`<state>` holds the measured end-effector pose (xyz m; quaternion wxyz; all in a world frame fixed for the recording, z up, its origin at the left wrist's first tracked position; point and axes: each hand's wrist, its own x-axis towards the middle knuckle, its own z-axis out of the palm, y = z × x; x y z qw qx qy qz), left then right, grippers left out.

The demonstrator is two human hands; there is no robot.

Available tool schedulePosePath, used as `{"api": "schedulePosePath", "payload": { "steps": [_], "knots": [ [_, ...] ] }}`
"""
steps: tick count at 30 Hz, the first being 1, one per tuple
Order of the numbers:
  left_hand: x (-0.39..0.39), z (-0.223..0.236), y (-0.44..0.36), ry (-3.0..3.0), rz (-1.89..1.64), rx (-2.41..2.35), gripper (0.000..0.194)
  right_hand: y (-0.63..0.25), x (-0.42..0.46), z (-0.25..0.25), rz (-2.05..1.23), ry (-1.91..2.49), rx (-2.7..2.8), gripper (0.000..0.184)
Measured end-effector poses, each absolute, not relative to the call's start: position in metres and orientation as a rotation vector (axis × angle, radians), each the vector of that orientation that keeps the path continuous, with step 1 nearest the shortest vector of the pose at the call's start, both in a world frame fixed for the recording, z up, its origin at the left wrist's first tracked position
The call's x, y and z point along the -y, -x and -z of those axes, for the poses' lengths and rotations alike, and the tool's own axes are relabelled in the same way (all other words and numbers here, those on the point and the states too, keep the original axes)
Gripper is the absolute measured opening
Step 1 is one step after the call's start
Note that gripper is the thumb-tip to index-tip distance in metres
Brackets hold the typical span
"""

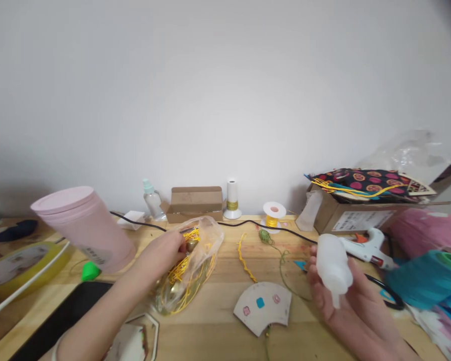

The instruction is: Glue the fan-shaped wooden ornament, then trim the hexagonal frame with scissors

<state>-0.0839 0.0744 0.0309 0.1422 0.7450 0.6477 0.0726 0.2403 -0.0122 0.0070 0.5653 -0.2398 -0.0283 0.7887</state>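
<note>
My left hand (pixel 169 250) reaches to a clear plastic bag (pixel 210 233) of yellow cord (pixel 178 271) and round brass-coloured bells. Its fingers are curled beside one bell (pixel 191 244); what they pinch is hidden. In my right hand (pixel 355 301), palm up, a white squeeze bottle (pixel 330 260) is tilted with its nozzle toward me. Between the hands lies a pale fan-shaped piece (pixel 263 306) with pink flower marks and a blue square. A braided yellow cord (pixel 244 258) and a thin green cord (pixel 281 265) lie just beyond it.
A pink lidded tumbler (pixel 86 225) and yellow tape roll (pixel 18 265) stand left. At the back are a spray bottle (pixel 153 200), cardboard box (pixel 195 205) and thread spools (pixel 273 215). A hot glue gun (pixel 372 248), filled carton (pixel 353 215) and teal yarn cone (pixel 424 281) crowd the right.
</note>
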Motion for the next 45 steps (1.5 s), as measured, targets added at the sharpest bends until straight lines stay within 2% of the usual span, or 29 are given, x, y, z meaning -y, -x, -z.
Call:
{"api": "schedulePosePath", "payload": {
  "steps": [9,13,16,18,22,25,27,31,37,45],
  "knots": [
    [-0.073,-0.045,0.090,-2.082,-0.239,-1.904,0.014,-0.246,0.012,-0.002,-1.870,0.522,0.057,0.042],
    [-0.060,-0.069,0.102,-2.012,-0.495,-1.935,0.019,-0.241,0.013,-0.007,-1.814,0.589,0.051,0.045],
    [-0.040,-0.073,0.094,-1.894,-0.748,-1.913,0.035,-0.231,0.013,-0.012,-1.689,0.648,0.143,0.037],
    [-0.023,-0.064,0.076,-1.726,-0.912,-1.780,0.031,-0.224,0.012,-0.015,-1.588,0.743,0.297,0.030],
    [0.005,-0.028,0.029,-1.915,-0.789,-1.518,0.015,-0.209,0.008,-0.026,-1.312,1.058,0.777,0.031],
    [0.013,-0.002,0.005,-2.346,-0.622,-1.282,0.022,-0.198,0.008,-0.033,-1.115,1.208,1.109,0.037],
    [0.015,0.010,-0.001,-2.707,-0.659,-1.170,0.025,-0.191,0.009,-0.032,-0.979,1.283,1.245,0.035],
    [0.018,0.025,-0.003,-3.075,-0.600,-1.102,0.019,-0.186,0.012,-0.013,-0.765,1.453,1.292,0.034],
    [0.021,0.031,-0.005,-3.079,-0.693,-1.239,0.016,-0.187,0.015,0.003,-0.759,1.514,1.282,0.038],
    [0.020,0.024,0.003,-2.990,-0.532,-1.131,0.019,-0.184,0.014,-0.002,-0.791,1.558,1.359,0.038]
  ]
}}
